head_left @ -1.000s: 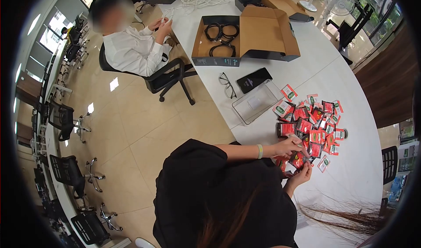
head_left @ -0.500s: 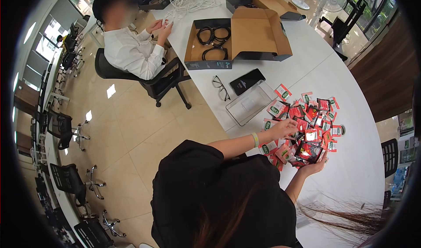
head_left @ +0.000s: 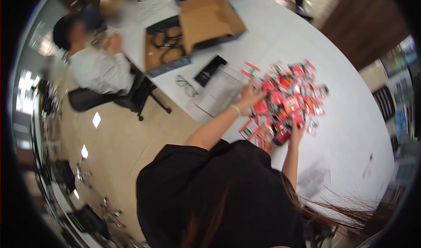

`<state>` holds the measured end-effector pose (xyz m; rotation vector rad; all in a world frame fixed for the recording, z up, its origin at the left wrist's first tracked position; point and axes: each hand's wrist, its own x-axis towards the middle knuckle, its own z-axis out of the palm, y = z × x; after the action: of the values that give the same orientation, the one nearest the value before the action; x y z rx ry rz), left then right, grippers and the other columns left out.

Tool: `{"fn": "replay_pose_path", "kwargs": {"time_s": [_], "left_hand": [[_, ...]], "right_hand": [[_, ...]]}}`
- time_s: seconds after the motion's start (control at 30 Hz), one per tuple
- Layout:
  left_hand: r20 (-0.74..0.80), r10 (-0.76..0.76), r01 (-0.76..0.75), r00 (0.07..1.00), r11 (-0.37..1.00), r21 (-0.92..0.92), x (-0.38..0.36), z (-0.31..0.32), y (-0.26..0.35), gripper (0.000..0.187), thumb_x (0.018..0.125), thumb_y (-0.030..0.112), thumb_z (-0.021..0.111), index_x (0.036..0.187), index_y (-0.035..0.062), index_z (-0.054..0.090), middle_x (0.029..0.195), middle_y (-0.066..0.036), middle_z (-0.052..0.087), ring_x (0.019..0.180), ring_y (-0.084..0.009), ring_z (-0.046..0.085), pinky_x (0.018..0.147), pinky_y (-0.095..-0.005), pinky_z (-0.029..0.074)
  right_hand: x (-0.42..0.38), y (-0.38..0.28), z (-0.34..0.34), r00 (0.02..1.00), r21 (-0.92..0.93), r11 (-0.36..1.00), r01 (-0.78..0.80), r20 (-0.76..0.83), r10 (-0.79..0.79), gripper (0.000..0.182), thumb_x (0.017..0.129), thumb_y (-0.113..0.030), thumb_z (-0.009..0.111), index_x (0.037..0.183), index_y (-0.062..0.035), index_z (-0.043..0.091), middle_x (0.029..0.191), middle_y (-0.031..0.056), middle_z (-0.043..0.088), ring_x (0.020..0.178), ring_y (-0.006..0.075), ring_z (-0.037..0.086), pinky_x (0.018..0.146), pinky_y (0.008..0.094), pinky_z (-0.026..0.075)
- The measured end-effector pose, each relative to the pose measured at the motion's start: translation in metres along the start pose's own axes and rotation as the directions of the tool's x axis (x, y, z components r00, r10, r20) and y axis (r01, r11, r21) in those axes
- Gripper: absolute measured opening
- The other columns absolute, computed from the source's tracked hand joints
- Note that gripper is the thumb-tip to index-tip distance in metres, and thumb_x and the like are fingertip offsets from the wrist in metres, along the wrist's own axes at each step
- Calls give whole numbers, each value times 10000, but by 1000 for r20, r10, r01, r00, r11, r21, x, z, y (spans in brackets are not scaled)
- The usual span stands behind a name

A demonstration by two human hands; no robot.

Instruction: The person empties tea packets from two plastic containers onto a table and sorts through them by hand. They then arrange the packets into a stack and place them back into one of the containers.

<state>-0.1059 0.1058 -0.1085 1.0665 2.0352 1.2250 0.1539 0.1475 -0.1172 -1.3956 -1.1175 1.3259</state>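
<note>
Packets point(head_left: 291, 104) between left hand point(head_left: 250, 95) and right hand point(head_left: 298, 133) are seemingly being handled; I cannot tell whether the fingers hold any, and lifting would call for a firm pinch.

White table point(head_left: 351, 116) before me: red packets point(head_left: 289, 103) heaped in middle; left of them clear tray point(head_left: 212, 90), black phone point(head_left: 210, 70), glasses point(head_left: 187, 86); open cardboard box point(head_left: 204, 20) at far left.

L hand point(head_left: 251, 95) & R hand point(head_left: 297, 129) at heap of red pkts point(head_left: 290, 104) on desk point(head_left: 351, 129), glasses point(head_left: 187, 87) nr its L edge, phone point(head_left: 210, 71) beside.
</note>
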Motion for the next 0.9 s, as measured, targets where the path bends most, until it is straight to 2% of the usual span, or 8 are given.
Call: {"fn": "replay_pose_path", "kwargs": {"time_s": [0.2, 0.33, 0.43, 0.47, 0.53, 0.67, 0.87, 0.9], "left_hand": [[343, -79, 80, 936, 997, 13, 3, 13, 47, 957, 644, 603, 600, 1356, 95, 211, 1258, -221, 376, 1224, -339, 282, 994, -429, 248], [319, -185, 169, 930, 983, 76, -5, 44, 42, 899, 701, 613, 538, 1350, 78, 220, 1255, -209, 372, 1212, -329, 284, 1007, -399, 229], [500, -150, 260, 853, 952, -159, 3, 41, 38, 811, 755, 598, 498, 1324, 68, 269, 1238, -172, 390, 1205, -287, 298, 989, -360, 274], [504, -152, 264, 850, 951, -159, -2, 39, 47, 811, 755, 598, 498, 1324, 68, 269, 1238, -172, 390, 1205, -287, 298, 989, -360, 274], [568, -150, 519, 809, 635, -572, -13, 32, 60, 744, 791, 621, 421, 1273, 60, 344, 1229, -132, 413, 1150, -244, 391, 926, -354, 364], [670, -29, 616, 742, 423, -664, -16, 16, 56, 722, 802, 668, 299, 1205, 77, 397, 1112, -77, 531, 982, -185, 545, 858, -335, 441], [552, 11, 489, 834, 450, -747, -2, -5, 10, 687, 853, 578, 334, 1273, 35, 350, 1230, -92, 445, 1069, -171, 493, 886, -301, 405], [463, -73, 397, 883, 644, -654, 9, -5, -21, 657, 859, 528, 382, 1266, 12, 355, 1230, -93, 447, 1067, -166, 489, 882, -287, 397]], "right_hand": [[6, -22, 21, 970, 158, 965, -208, 157, 183, 684, 702, -190, 706, 1227, 5, 313, 1058, 134, 529, 882, 188, 560, 759, 297, 463], [4, -14, 39, 953, 207, 935, -288, 155, 260, 790, 701, -227, 710, 1280, 31, 240, 1104, 186, 502, 972, 213, 539, 806, 298, 436], [-8, -41, 43, 953, 363, 885, -292, 189, 237, 821, 706, -205, 704, 1311, 17, 196, 1086, 188, 505, 957, 209, 542, 799, 306, 438], [-9, -49, 43, 966, 285, 932, -224, 194, 173, 800, 706, -188, 702, 1312, 3, 214, 1078, 173, 509, 946, 204, 543, 795, 302, 439], [-11, -60, 43, 972, 211, 965, -155, 204, 112, 781, 706, -171, 700, 1312, -12, 233, 1071, 158, 512, 935, 200, 544, 790, 298, 441], [-21, -85, 35, 943, 119, 991, 56, 321, -91, 725, 697, -89, 689, 1309, -56, 302, 1076, 117, 509, 920, 168, 540, 777, 255, 436], [-18, -67, 16, 957, 187, 962, 200, 172, -232, 621, 741, 19, 603, 1298, -37, 333, 1110, 99, 513, 959, 143, 534, 805, 249, 437], [-23, -76, 12, 970, 191, 968, 164, 147, -193, 558, 757, 10, 587, 1270, -6, 366, 1056, 87, 551, 917, 138, 547, 798, 245, 436]]}}
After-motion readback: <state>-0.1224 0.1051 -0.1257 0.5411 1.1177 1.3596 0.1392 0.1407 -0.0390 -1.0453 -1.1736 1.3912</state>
